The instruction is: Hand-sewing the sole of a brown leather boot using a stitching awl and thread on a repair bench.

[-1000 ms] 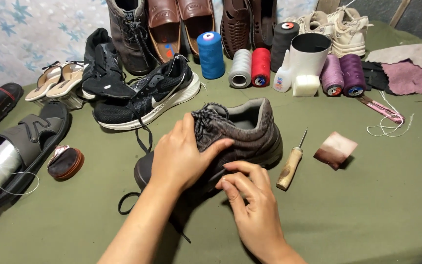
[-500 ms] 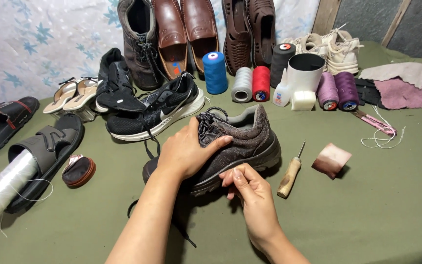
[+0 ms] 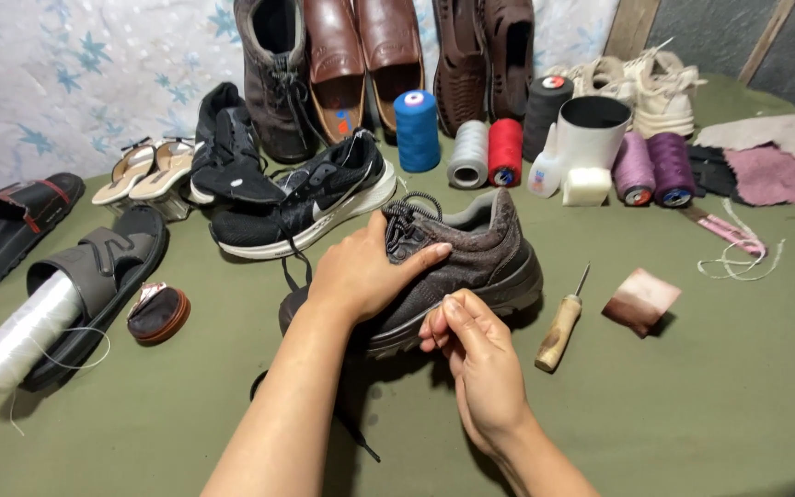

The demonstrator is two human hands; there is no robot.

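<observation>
Since 1 second ago the brown shoe (image 3: 471, 267) has been tilted up off the desk (image 3: 710, 396); left hand (image 3: 361, 276) clamps its laced upper, right hand (image 3: 476, 354) pinches closed at the sole edge, awl (image 3: 560, 327) lying unused beside it.

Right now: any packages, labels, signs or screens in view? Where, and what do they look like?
No signs or screens.
Round end labels on thread spools, back middle: small discs, red and blue.
White squeeze bottle, beside the white cup: small, no clear label.
White logo on black sneaker, behind the left hand.
</observation>
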